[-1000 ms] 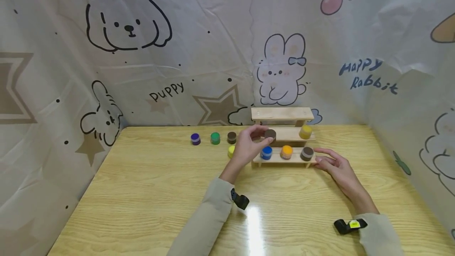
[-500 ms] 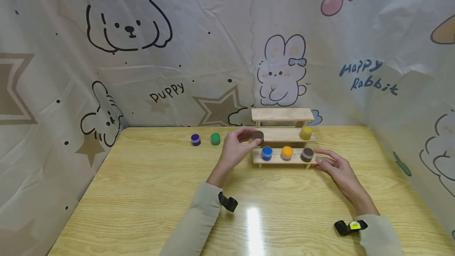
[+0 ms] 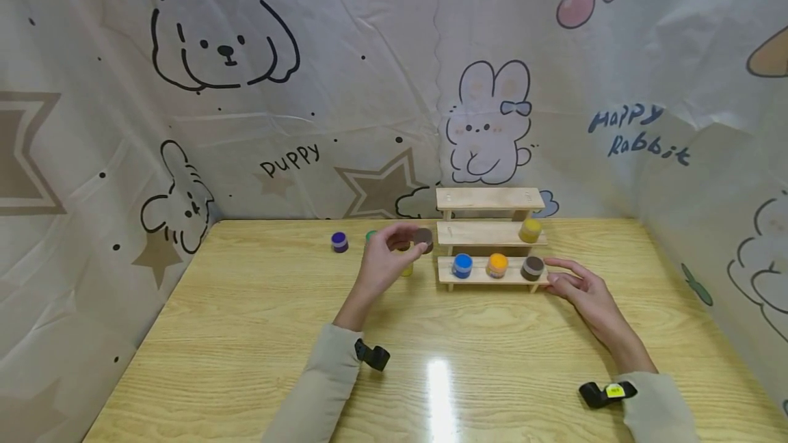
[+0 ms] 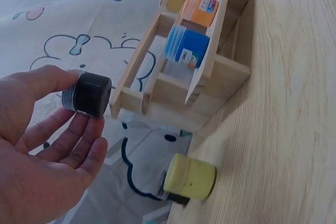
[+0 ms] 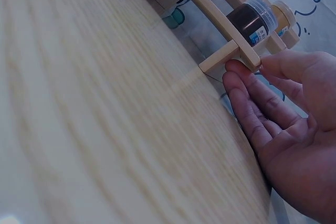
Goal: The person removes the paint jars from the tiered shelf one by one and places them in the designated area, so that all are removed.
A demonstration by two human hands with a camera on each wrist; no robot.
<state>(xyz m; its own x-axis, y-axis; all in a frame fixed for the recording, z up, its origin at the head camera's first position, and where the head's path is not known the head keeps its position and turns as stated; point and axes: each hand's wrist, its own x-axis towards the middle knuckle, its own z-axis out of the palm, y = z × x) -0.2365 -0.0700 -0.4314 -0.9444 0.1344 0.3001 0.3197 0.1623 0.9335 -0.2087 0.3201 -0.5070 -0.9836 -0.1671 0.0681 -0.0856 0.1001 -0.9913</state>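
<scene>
My left hand (image 3: 386,262) pinches a dark paint jar (image 4: 90,94) between thumb and fingers, in the air just left of the three-step wooden rack (image 3: 480,232). With thumb above and fingers below, my right hand (image 5: 294,124) grips the right end of the rack's lowest step. On that step stand a blue jar (image 3: 462,266), an orange jar (image 3: 497,266) and another dark jar (image 3: 532,268). A dark yellow jar (image 3: 530,230) sits at the right of the middle step. The top step bears nothing.
Left of the rack, a light yellow jar (image 4: 190,177) stands on the table (image 3: 258,333), partly behind my left hand in the head view. A green jar (image 3: 371,234) is mostly covered by that hand. Farther left is a purple jar (image 3: 339,243). A printed curtain (image 3: 369,87) hangs behind.
My left hand has moved left with the dark jar, from in front of the middle step to beside the rack. My right hand has stayed at the rack's end.
</scene>
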